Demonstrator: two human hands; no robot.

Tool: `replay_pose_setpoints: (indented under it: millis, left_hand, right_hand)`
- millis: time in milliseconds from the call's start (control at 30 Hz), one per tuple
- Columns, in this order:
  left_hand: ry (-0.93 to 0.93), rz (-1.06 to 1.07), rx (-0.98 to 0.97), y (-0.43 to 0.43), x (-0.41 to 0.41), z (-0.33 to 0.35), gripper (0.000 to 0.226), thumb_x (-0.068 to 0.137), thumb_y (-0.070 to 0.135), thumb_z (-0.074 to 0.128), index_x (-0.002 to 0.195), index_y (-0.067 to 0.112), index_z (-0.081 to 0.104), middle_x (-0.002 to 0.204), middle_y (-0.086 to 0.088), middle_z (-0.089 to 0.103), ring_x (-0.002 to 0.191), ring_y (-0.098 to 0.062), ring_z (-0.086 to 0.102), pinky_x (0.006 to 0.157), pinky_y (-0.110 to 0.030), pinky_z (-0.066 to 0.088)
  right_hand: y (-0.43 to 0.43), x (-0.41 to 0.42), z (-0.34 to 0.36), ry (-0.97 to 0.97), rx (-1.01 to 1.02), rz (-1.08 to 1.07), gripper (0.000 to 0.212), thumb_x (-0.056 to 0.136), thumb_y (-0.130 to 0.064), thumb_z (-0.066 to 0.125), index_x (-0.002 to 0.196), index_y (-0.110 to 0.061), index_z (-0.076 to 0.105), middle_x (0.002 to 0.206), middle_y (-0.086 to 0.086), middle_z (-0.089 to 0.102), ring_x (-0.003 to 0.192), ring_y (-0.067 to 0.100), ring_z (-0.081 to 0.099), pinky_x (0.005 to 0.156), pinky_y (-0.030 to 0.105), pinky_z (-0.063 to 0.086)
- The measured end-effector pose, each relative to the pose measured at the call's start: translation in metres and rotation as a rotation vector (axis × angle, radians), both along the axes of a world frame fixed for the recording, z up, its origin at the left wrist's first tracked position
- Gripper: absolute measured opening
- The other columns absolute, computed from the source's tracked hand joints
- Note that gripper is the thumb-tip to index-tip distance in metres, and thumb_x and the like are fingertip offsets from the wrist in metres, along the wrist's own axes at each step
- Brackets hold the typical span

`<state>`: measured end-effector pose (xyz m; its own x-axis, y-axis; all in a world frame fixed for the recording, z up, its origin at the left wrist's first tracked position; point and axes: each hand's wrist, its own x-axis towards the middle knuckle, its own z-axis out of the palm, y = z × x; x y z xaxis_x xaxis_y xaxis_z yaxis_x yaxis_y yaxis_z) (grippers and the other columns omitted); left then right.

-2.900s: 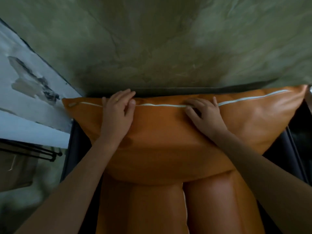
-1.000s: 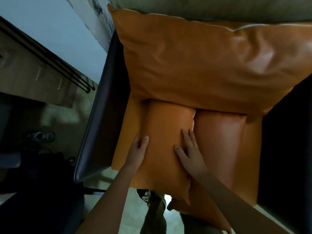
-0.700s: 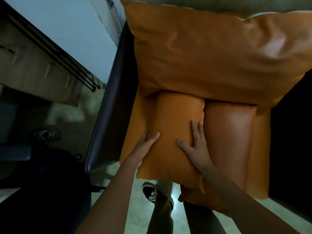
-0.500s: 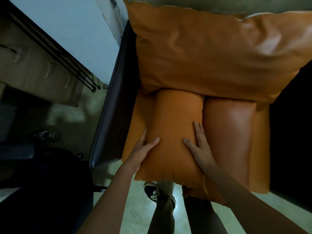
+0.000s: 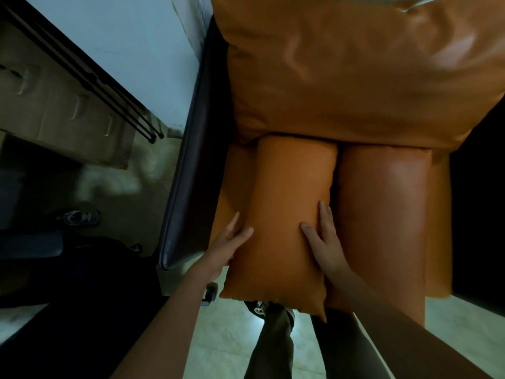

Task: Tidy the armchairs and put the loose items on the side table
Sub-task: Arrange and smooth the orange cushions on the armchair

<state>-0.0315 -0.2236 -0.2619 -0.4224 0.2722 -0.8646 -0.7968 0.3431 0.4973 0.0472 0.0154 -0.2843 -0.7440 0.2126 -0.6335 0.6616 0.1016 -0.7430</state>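
An armchair with a dark frame fills the view. A large orange back cushion leans at its rear. Two long orange bolster cushions lie side by side on the seat, the left bolster and the right bolster. My left hand presses the left flank of the left bolster. My right hand lies along its right flank, in the gap between the two bolsters. Both hands clasp this bolster from its sides, fingers stretched.
A white wall and a wooden drawer unit stand to the left. A shoe lies on the tiled floor. A dark object sits at lower left. My legs and shoe stand in front of the seat.
My hands left the top edge of the back cushion and came down onto the left bolster. Over the last second they settled on its sides and shifted it slightly.
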Motion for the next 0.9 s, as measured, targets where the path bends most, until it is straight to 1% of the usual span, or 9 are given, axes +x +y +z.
replay_pose_setpoints:
  millis: [67, 133, 300, 433, 500, 600, 700, 800, 900]
  left_hand:
    - [-0.049, -0.06, -0.012, 0.002, -0.004, -0.016, 0.09, 0.082, 0.063, 0.066, 0.151, 0.057, 0.008, 0.163, 0.004, 0.022, 0.146, -0.032, 0.029, 0.111, -0.062, 0.029]
    - [-0.053, -0.072, -0.025, 0.006, -0.01, -0.028, 0.09, 0.082, 0.065, 0.065, 0.151, 0.057, 0.008, 0.162, 0.003, 0.026, 0.143, -0.032, 0.035, 0.108, -0.06, 0.034]
    - [-0.028, 0.087, 0.014, 0.01, -0.029, -0.058, 0.103, 0.063, 0.075, 0.077, 0.145, 0.064, 0.015, 0.158, 0.002, 0.032, 0.136, -0.032, 0.045, 0.105, -0.062, 0.042]
    - [0.023, 0.066, 0.079, 0.017, -0.039, -0.055, 0.101, 0.065, 0.07, 0.08, 0.146, 0.06, 0.022, 0.151, 0.004, 0.043, 0.126, -0.025, 0.055, 0.102, -0.056, 0.049]
    - [0.075, 0.056, 0.086, 0.014, -0.032, -0.043, 0.101, 0.065, 0.068, 0.08, 0.147, 0.059, 0.021, 0.15, 0.007, 0.044, 0.126, -0.021, 0.054, 0.103, -0.052, 0.049]
    - [0.208, 0.017, -0.024, 0.007, -0.017, -0.017, 0.105, 0.058, 0.075, 0.08, 0.143, 0.068, 0.018, 0.156, 0.009, 0.03, 0.137, -0.021, 0.041, 0.108, -0.054, 0.043]
    - [0.37, -0.074, -0.164, -0.002, -0.011, 0.009, 0.107, 0.056, 0.08, 0.075, 0.14, 0.073, 0.01, 0.143, 0.02, 0.023, 0.139, -0.019, 0.028, 0.111, -0.052, 0.037]
    - [0.515, -0.045, -0.207, -0.016, -0.012, 0.027, 0.107, 0.058, 0.077, 0.076, 0.14, 0.073, 0.007, 0.135, 0.021, 0.024, 0.133, -0.017, 0.034, 0.106, -0.045, 0.042]
    - [0.6, -0.05, -0.221, -0.027, -0.025, 0.026, 0.103, 0.066, 0.064, 0.08, 0.143, 0.068, 0.012, 0.137, 0.018, 0.025, 0.126, -0.01, 0.037, 0.099, -0.032, 0.04]
  right_hand:
    - [-0.001, -0.004, -0.008, -0.02, 0.014, 0.007, 0.085, 0.088, -0.067, 0.053, 0.153, -0.055, -0.001, 0.165, -0.024, -0.006, 0.145, 0.001, 0.01, 0.12, 0.045, 0.024]
    - [-0.002, -0.011, -0.013, -0.02, 0.018, 0.003, 0.087, 0.088, -0.065, 0.056, 0.153, -0.056, -0.001, 0.165, -0.024, -0.006, 0.15, 0.008, 0.009, 0.119, 0.043, 0.025]
    - [-0.007, -0.032, -0.022, 0.0, 0.018, -0.063, 0.098, 0.082, -0.065, 0.064, 0.152, -0.057, -0.004, 0.165, -0.022, -0.007, 0.153, 0.014, 0.01, 0.12, 0.047, 0.029]
    - [-0.006, -0.035, -0.026, 0.022, -0.006, -0.128, 0.096, 0.077, -0.071, 0.07, 0.145, -0.068, 0.003, 0.165, -0.023, 0.008, 0.15, 0.017, 0.024, 0.116, 0.055, 0.035]
    - [-0.008, -0.032, -0.023, 0.014, -0.068, -0.169, 0.089, 0.077, -0.07, 0.07, 0.142, -0.072, 0.009, 0.163, -0.02, 0.016, 0.144, 0.019, 0.035, 0.112, 0.057, 0.041]
    - [-0.019, -0.026, -0.015, 0.018, -0.178, -0.254, 0.08, 0.083, -0.062, 0.068, 0.145, -0.068, 0.017, 0.161, -0.014, 0.027, 0.132, 0.016, 0.049, 0.103, 0.051, 0.049]
    - [-0.031, -0.035, -0.005, 0.051, -0.267, -0.279, 0.08, 0.083, -0.059, 0.063, 0.15, -0.06, 0.018, 0.155, -0.012, 0.035, 0.127, 0.013, 0.053, 0.098, 0.044, 0.052]
    - [-0.042, -0.06, -0.004, 0.082, -0.289, -0.233, 0.075, 0.089, -0.06, 0.06, 0.15, -0.06, 0.016, 0.153, -0.015, 0.038, 0.128, 0.01, 0.054, 0.098, 0.04, 0.052]
    - [-0.054, -0.085, -0.011, 0.05, -0.282, -0.168, 0.072, 0.094, -0.064, 0.049, 0.152, -0.058, 0.006, 0.153, -0.015, 0.035, 0.127, 0.007, 0.051, 0.101, 0.037, 0.049]
